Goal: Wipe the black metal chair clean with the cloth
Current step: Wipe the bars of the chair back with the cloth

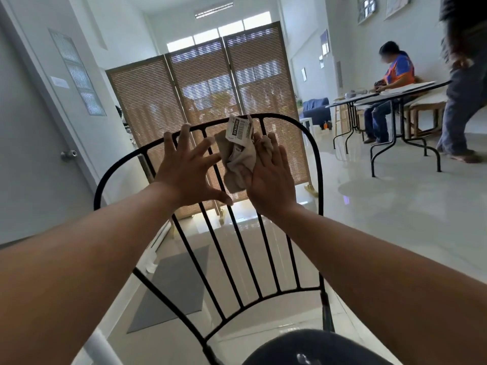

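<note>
The black metal chair (313, 159) fills the middle of the view, its curved backrest with thin vertical bars facing me and its dark round seat at the bottom edge. My right hand (271, 177) presses a crumpled beige cloth (238, 160) with a white printed tag against the upper bars. My left hand (184, 164) is spread open, fingers apart, with its fingertips resting on the top rail just left of the cloth.
A woven folding screen (163, 101) stands right behind the chair. A grey door (31, 167) is on the left, a grey mat (174, 285) on the glossy floor. At the right, a seated person (390, 83) at folding tables (405, 94) and a standing person (463, 88).
</note>
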The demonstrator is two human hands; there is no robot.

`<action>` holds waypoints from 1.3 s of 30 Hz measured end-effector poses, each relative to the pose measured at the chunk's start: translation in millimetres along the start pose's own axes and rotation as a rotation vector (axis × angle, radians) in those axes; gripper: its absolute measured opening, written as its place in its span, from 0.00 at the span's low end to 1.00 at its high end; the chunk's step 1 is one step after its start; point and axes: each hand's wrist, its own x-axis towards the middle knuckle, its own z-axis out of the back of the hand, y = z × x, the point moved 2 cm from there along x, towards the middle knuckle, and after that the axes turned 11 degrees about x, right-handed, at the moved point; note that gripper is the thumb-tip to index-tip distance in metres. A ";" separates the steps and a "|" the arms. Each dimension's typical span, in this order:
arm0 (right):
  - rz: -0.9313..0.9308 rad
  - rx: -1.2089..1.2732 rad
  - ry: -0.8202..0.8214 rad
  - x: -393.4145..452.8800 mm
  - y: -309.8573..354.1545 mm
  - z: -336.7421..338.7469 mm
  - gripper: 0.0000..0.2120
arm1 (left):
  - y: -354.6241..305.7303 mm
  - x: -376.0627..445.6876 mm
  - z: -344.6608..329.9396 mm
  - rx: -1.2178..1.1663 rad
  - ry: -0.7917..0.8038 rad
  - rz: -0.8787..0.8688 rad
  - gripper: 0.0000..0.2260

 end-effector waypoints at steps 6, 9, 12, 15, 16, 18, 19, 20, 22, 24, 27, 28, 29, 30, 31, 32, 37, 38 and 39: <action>-0.066 0.040 0.063 -111.6 -22.3 -24.4 0.28 | 1.1 -0.8 3.0 0.011 0.005 -0.009 0.58; -0.098 0.006 0.166 -179.4 -39.1 -34.1 0.29 | 0.1 -1.5 2.7 0.022 0.002 -0.021 0.58; -0.160 -0.020 0.240 -220.0 -46.5 -43.2 0.31 | 0.7 -1.6 0.6 0.017 0.000 -0.029 0.58; -0.215 -0.038 0.287 -224.9 -45.5 -42.6 0.28 | 0.3 -2.0 1.0 0.004 0.004 -0.031 0.58; -0.224 -0.026 0.309 -223.2 -44.7 -41.9 0.28 | 0.2 -2.5 1.6 0.005 0.015 -0.028 0.58; -0.245 0.026 0.347 -220.1 -40.9 -37.0 0.29 | 0.2 -4.5 4.3 0.005 0.057 -0.014 0.58; -0.243 0.043 0.349 -218.4 -38.8 -33.1 0.29 | -0.8 -6.2 6.5 -0.010 0.083 -0.004 0.58; -0.230 0.048 0.348 -216.9 -36.9 -29.4 0.29 | -3.4 -8.7 8.1 -0.029 0.117 -0.001 0.57; -0.192 0.019 0.345 -212.4 -31.2 -20.0 0.29 | -15.1 -19.0 8.1 -0.019 0.179 -0.044 0.54; -0.173 -0.003 0.351 -204.7 -22.7 -6.8 0.27 | -34.5 -37.8 6.3 -0.004 0.204 -0.106 0.49; -0.221 0.042 0.376 -187.3 -2.4 19.8 0.25 | -57.1 -68.1 12.4 -0.165 0.173 -0.034 0.37; -0.227 0.046 0.381 -182.9 3.2 28.6 0.25 | -64.8 -75.3 16.2 -0.263 0.154 0.017 0.33; -0.226 0.036 0.387 -179.0 8.3 37.3 0.25 | -72.9 -81.2 22.6 -0.381 0.144 0.071 0.30; -0.224 0.026 0.392 -175.1 11.6 45.2 0.24 | -80.2 -85.4 30.9 -0.526 0.157 0.127 0.28; -0.225 0.021 0.395 -171.3 13.5 53.0 0.23 | -85.8 -88.5 42.1 -0.692 0.207 0.182 0.29; -0.227 0.018 0.402 -167.9 14.9 60.5 0.23 | -90.6 -91.3 54.2 -0.863 0.284 0.237 0.34; -0.125 0.019 0.398 -157.9 23.4 93.4 0.21 | -106.1 -104.1 99.3 -1.417 0.524 0.463 0.45; -0.099 0.027 0.395 -157.4 29.0 100.4 0.20 | -107.5 -107.1 104.7 -1.446 0.521 0.476 0.43; -0.060 0.036 0.385 -156.3 34.5 107.4 0.20 | -109.2 -109.3 108.8 -1.453 0.512 0.495 0.38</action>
